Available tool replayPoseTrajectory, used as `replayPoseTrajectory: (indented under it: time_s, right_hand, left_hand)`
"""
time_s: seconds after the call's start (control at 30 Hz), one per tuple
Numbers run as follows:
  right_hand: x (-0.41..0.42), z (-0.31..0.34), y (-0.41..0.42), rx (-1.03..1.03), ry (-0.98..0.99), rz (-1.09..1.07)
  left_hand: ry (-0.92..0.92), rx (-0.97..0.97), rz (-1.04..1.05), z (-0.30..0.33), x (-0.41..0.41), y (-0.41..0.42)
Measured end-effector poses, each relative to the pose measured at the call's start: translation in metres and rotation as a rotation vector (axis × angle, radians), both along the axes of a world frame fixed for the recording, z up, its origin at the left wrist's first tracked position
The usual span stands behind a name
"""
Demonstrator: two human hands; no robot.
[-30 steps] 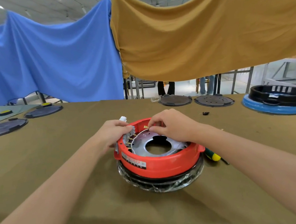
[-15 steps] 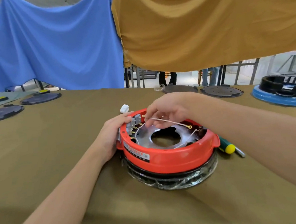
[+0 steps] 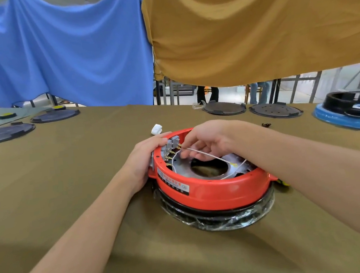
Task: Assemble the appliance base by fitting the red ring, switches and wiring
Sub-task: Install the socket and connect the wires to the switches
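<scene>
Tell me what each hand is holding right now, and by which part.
The right hand pinches a white wire near its end by the switches. The left hand grips the red ring at its outer left rim.

A second ago the right hand [image 3: 206,143] lay curled over the far left part of the red ring [image 3: 213,190], fingers down among the switches [image 3: 171,145] with no wire showing. Since then it has lifted and drawn out a thin white wire [image 3: 207,155], which now runs from its fingertips near the switches down and to the right across the metal plate [image 3: 184,169] to a yellow terminal. Half a second ago the pinch sat a little higher; now the fingertips have come down close to the switch terminals. The screwdriver [image 3: 283,183] on the counter, plainly seen at the ring's right before, is now almost wholly hidden behind the right forearm.
</scene>
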State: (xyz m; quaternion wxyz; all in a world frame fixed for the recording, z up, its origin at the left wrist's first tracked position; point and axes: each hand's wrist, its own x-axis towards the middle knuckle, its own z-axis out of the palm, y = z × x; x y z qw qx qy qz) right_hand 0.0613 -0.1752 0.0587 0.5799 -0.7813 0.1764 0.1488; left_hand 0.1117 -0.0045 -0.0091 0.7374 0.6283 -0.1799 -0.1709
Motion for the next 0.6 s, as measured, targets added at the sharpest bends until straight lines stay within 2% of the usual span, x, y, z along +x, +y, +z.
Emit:
replayPoseTrajectory:
  time_s: [0.6]
  right_hand:
    - [-0.0028,-0.0041,-0.0014,0.020,-0.041,-0.032]
  left_hand:
    - [-0.009,0.047,-0.014,0.0004,-0.0002,0.0002]
